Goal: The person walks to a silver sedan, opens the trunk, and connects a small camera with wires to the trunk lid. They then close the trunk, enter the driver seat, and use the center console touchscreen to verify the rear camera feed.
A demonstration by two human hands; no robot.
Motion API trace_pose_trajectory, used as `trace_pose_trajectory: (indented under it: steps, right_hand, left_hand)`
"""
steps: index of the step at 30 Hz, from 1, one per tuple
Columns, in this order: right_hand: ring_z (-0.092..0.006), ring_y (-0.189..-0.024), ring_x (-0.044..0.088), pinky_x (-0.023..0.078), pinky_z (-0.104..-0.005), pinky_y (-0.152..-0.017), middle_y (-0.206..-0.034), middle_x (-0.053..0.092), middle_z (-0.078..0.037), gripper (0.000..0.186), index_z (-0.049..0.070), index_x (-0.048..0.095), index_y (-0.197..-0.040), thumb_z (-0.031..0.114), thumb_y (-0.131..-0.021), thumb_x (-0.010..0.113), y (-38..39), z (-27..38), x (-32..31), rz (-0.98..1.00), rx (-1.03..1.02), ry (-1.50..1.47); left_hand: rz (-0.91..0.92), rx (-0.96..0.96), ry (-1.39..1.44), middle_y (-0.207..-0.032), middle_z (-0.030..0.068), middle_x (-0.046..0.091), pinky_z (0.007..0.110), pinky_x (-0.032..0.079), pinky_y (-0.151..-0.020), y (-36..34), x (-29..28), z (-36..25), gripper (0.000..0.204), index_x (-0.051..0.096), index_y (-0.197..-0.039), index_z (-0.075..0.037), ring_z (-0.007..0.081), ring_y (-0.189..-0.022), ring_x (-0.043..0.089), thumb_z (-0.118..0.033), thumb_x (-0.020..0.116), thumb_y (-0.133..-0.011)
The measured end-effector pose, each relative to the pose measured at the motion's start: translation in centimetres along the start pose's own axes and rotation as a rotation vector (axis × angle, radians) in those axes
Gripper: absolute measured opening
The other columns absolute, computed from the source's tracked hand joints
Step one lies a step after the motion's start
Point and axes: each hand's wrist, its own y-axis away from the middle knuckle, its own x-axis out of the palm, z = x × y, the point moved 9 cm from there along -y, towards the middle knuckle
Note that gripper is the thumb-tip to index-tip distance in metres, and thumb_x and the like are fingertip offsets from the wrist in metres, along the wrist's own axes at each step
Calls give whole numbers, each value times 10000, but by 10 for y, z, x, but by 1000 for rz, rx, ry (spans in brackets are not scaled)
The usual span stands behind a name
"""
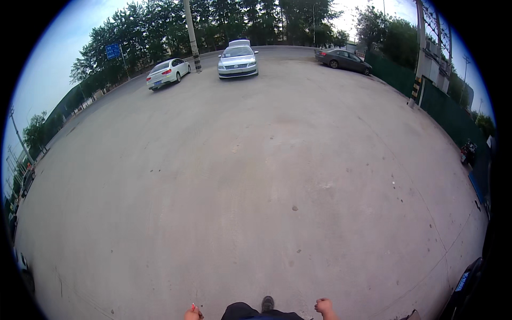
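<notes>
A small red thing [193, 307] pokes above the left hand [192, 314] fingers (right hand [323, 306] curled).

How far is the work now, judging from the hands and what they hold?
Nothing looks done yet. In hand: the left hand holds a small red thing, too small to identify; the right hand is closed in a fist, and any grip on something cannot be seen. The silver car with its raised boot lid stands far across the concrete lot, so that ground remains between.
</notes>
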Motion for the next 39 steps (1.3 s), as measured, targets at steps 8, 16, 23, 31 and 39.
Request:
trace_pose_trajectory:
  steps: [8, 16, 23, 31, 39]
  right_hand:
    - [-142, -754, 667, 569, -334, -701, -948, 756, -94, 291, 10, 695, -1270, 228, -1099, 607, -63, 828, 144, 50, -903, 144]
    - [-210, -655, 653, 533, -344, -555, -891, 729, -160, 273, 3, 660, -1263, 194, -1077, 603, -350, 649, 172, -60, -46, -2]
    - [-240, -650, 653, 572, -378, -599, -863, 722, -154, 281, -32, 662, -1206, 213, -1080, 605, -311, 631, 269, 310, 798, 450]
    - [-167, -722, 646, 560, -330, -663, -925, 722, -104, 291, 2, 668, -1275, 222, -1110, 572, -666, 1121, 364, 61, 316, -58]
    - [-101, -780, 604, 530, -291, -736, -979, 721, -47, 301, 25, 677, -1313, 233, -1120, 577, -884, 1983, 383, -19, -759, -85]
  left_hand:
    - [103, 315, -189, -820, 118, 736, 366, 582, -676, -266, 95, -354, 432, 666, -940, 7, 198, -710, 700, -334, 501, -1147]
    - [273, 144, -406, -898, 157, 769, 450, 568, -822, -583, 219, -585, 428, 706, -1028, 9, 304, -851, 741, -381, 546, -1102]
    - [359, 186, -633, -905, 180, 770, 463, 563, -819, -819, 313, -849, 415, 718, -1019, 11, 349, -871, 743, -372, 567, -1078]
    - [385, -11, -818, -1017, 222, 778, 511, 561, -882, -1072, 372, -1043, 501, 731, -1013, 4, 450, -975, 724, -468, 571, -1069]
    - [143, 137, -753, -1243, 294, 725, 518, 530, -1025, -1343, 507, -1389, 548, 734, -1191, -20, 478, -1208, 668, -512, 514, -1095]
